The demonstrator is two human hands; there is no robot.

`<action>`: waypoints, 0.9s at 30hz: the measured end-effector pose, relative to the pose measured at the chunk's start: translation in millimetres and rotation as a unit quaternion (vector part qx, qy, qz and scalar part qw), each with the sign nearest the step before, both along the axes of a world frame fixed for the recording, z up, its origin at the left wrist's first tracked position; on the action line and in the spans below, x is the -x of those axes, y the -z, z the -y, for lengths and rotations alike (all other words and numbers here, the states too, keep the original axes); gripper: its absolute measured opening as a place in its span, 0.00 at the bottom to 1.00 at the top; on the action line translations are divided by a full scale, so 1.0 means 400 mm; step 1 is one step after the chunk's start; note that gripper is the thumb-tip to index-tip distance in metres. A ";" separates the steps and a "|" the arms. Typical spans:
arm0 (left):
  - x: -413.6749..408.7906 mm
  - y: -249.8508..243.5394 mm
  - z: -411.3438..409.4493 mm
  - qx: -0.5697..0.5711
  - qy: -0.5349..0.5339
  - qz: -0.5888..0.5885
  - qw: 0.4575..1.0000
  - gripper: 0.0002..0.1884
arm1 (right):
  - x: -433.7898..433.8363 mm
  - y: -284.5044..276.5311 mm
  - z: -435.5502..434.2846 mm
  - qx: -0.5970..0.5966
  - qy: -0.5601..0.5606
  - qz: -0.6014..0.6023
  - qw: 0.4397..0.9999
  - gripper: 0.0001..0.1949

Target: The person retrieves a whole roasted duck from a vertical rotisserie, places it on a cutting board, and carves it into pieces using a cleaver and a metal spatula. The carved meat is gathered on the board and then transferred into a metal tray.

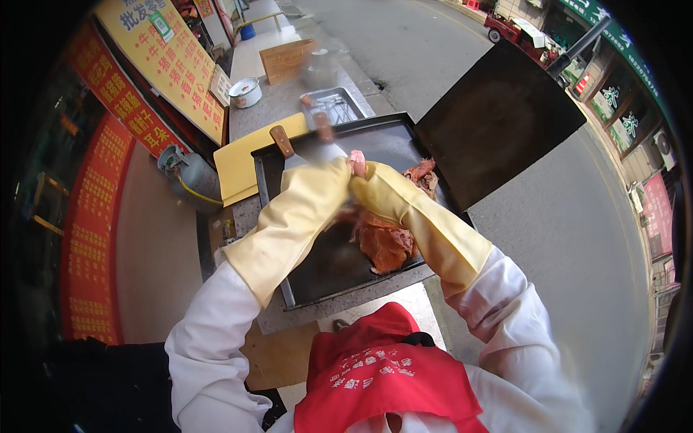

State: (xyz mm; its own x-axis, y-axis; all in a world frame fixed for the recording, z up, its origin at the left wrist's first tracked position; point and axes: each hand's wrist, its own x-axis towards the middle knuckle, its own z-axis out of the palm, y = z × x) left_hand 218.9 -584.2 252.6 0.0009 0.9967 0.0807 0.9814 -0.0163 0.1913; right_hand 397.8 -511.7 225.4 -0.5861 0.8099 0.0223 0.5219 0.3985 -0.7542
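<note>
Both my hands wear long yellow rubber gloves and meet above a black metal tray (325,276). A small pink piece of meat (357,162) sticks up between my left hand (333,176) and my right hand (371,181); both gloves close on it. Below my hands, a reddish-brown slab of cooked meat (385,246) lies on the tray, with blurred shreds at its left. More meat (425,176) rests at the tray's right side, partly behind my right glove. Two wooden-handled blades, one with its handle (281,142) at the left, lie across the tray's far left part.
A dark square board (501,124) rises at the tray's right. Yellow sheets (238,173) lie at its left. Beyond are a steel tray with tools (333,105), an enamel pot (245,93) and a wooden board (287,59). A gas cylinder (192,173) stands at the left.
</note>
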 end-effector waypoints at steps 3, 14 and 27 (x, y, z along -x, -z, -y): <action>0.027 0.008 0.000 -0.076 0.105 -0.201 0.971 0.12 | -0.021 -0.023 -0.001 0.011 -0.070 0.067 0.995 0.19; 0.064 -0.102 0.100 0.072 0.000 -0.029 0.997 0.13 | -0.071 -0.059 -0.043 0.086 -0.079 0.003 0.993 0.20; 0.049 0.001 0.046 -0.135 0.121 -0.227 0.957 0.05 | 0.035 -0.045 -0.047 0.079 -0.170 -0.007 0.982 0.20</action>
State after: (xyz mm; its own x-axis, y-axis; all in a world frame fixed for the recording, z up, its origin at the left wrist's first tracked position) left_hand 199.3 -602.4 252.1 0.3250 0.9058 0.2718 0.9235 -0.2421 -0.2976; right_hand 383.9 -492.8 243.5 -0.8244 0.5606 -0.0784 0.3676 0.4249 -0.8273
